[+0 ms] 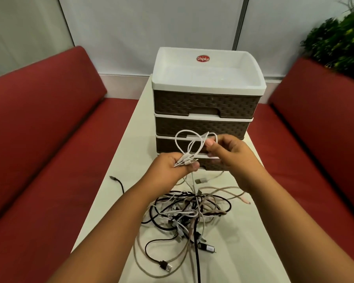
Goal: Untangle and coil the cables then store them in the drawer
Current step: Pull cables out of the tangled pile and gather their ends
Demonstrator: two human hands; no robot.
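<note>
Both grips, left hand (173, 167) and right hand (228, 151), pinch a white cable (189, 139) loop; drawer unit (204, 111) behind, tangled cables (189, 211) beneath on the tabletop (243, 252).

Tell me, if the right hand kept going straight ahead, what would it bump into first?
Probably the drawer unit. The right hand, pinching a white cable, points forward at the unit's lower drawers, with nothing else visibly between them. How near it is can't be judged from this one view.
</note>
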